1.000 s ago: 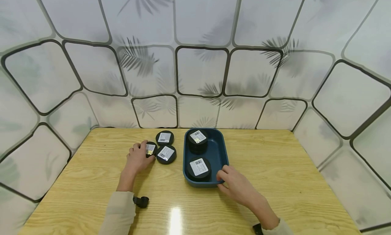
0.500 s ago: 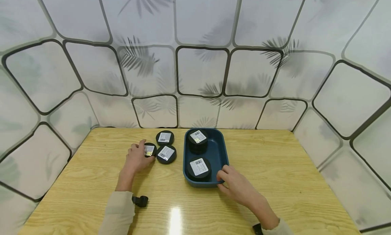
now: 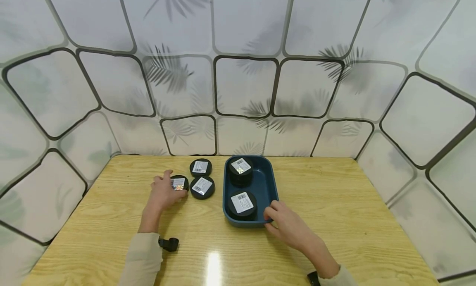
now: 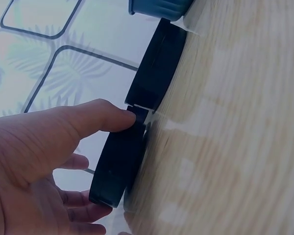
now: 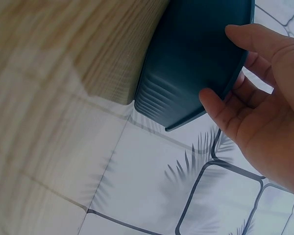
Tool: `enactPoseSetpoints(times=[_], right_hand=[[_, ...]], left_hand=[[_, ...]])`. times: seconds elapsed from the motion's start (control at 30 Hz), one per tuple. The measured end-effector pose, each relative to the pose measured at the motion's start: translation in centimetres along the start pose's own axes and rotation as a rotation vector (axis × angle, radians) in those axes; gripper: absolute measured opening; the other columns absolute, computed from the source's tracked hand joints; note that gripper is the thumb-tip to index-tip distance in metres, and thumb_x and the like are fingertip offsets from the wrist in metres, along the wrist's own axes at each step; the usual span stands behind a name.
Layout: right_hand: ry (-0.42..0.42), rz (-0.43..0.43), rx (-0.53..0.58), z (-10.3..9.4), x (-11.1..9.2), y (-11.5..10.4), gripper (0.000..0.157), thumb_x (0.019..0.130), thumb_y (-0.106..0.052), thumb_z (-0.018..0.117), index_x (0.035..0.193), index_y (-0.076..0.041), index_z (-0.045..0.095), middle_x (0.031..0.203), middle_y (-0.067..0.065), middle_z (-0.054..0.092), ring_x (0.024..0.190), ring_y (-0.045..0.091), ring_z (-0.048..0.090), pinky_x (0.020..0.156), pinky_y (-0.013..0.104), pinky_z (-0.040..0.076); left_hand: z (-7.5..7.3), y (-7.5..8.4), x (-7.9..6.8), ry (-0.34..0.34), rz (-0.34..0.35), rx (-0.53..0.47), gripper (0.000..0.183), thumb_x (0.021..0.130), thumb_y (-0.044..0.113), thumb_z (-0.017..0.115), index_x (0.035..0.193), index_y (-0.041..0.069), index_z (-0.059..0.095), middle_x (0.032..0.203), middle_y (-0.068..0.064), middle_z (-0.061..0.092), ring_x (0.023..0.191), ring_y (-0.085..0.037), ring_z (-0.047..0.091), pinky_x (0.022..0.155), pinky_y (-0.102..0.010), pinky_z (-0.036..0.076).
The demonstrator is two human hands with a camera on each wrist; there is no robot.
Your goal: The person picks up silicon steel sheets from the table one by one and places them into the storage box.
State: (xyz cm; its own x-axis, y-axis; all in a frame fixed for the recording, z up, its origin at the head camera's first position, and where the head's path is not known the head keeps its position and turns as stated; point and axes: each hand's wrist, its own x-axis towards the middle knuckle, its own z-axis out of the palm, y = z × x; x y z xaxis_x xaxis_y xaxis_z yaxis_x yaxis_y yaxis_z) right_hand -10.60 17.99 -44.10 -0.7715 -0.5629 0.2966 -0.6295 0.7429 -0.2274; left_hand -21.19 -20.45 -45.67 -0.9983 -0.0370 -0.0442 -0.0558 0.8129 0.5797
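Note:
My left hand [image 3: 163,194] holds a flat round black container [image 3: 180,183] with a white barcode label at the left of the table. In the left wrist view the thumb presses one side of this container [image 4: 116,159] and the fingers reach round the other; it lies very close to the tabletop. Two similar containers, a far one [image 3: 201,167] and a nearer one [image 3: 202,187], sit just right of it. At the near right corner of a dark blue tray [image 3: 265,180], my right hand [image 3: 291,226] pinches the rim, thumb outside, as the right wrist view also shows.
Inside the tray's left half stand a stack of black containers [image 3: 241,170] at the back and another labelled one [image 3: 242,205] in front. The wooden table [image 3: 334,203] ends at a patterned curtain [image 3: 245,87] behind. Black straps circle both wrists.
My left hand has slid slightly left with its container, opening a small gap to the two beside it. The right hand and the tray have stayed in place.

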Motion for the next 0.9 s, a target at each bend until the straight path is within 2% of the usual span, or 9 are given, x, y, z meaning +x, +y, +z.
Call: enactPoseSetpoints(times=[0.33,0.67,0.9], right_hand=[[-0.002,0.002,-0.003,0.0,-0.1,0.1,0.021,0.083,-0.012,0.078,0.084,-0.018,0.057,0.084,-0.007,0.043,0.078,0.01,0.041,0.067,0.026,0.043],[-0.007,0.004,-0.012,0.1,0.0,0.2,0.021,0.082,-0.012,0.078,0.083,-0.018,0.058,0.084,-0.007,0.044,0.078,0.011,0.043,0.068,0.027,0.045],[-0.012,0.009,-0.008,0.0,0.1,0.2,0.021,0.082,-0.013,0.078,0.083,-0.018,0.058,0.084,-0.007,0.044,0.078,0.01,0.043,0.068,0.026,0.044]], left_hand=[[0.0,0.2,0.1,0.049,-0.01,-0.015,0.096,0.076,0.037,0.075,0.15,0.001,0.026,0.133,-0.041,0.032,0.117,-0.054,0.04,0.089,-0.061,0.046],[-0.4,1.3,0.2,0.106,0.051,-0.039,0.093,0.078,0.038,0.076,0.149,0.0,0.03,0.132,-0.041,0.034,0.118,-0.055,0.04,0.091,-0.062,0.044],[-1.1,3.2,0.3,0.14,0.119,-0.07,0.091,0.079,0.038,0.076,0.149,0.0,0.032,0.131,-0.04,0.035,0.118,-0.052,0.041,0.092,-0.06,0.043]])
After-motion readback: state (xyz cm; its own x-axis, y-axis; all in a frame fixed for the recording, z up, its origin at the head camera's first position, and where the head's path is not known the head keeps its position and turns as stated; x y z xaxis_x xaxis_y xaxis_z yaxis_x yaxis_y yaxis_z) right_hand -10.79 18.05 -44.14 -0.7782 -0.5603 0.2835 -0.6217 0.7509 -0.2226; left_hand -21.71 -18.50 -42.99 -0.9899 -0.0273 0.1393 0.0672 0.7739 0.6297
